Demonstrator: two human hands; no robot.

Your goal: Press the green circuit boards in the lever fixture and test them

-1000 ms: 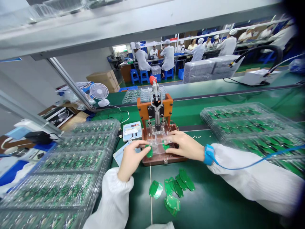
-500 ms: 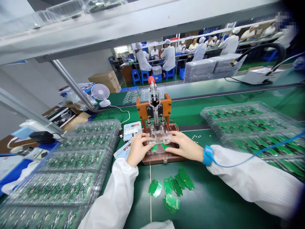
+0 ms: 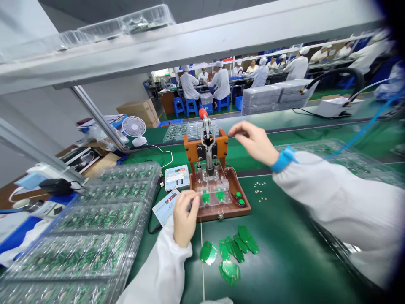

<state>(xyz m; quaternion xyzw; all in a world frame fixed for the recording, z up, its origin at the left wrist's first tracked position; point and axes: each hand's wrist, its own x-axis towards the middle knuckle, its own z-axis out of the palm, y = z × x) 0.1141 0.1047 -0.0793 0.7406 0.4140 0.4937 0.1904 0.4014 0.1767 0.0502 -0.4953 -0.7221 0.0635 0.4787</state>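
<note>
A toggle press fixture (image 3: 206, 150) with an orange frame and red lever knob (image 3: 203, 113) stands on a brown box base (image 3: 236, 181). Two green circuit boards, one on the left (image 3: 206, 196) and one on the right (image 3: 220, 194), sit side by side in its clear plastic nest. My left hand (image 3: 186, 215) is curled at the nest's left front corner; what its fingers hold, if anything, is hidden. Raised to the right of the orange frame, my right hand (image 3: 255, 141) has bent fingers with the thumb apart, holding nothing visible. A blue wrist strap (image 3: 283, 159) circles that wrist.
Loose green boards (image 3: 236, 245) lie before the fixture. Clear trays of boards (image 3: 104, 215) stand left, others (image 3: 329, 147) right, partly behind my sleeve. Small white pieces (image 3: 260, 185) dot the mat. Two display units (image 3: 177, 177) and a fan (image 3: 134, 126) are left. Several co-workers sit beyond.
My right hand has left the nest, rising up and right to beside the lever. My left hand has drawn back slightly and curled. The boards in the nest now show more fully.
</note>
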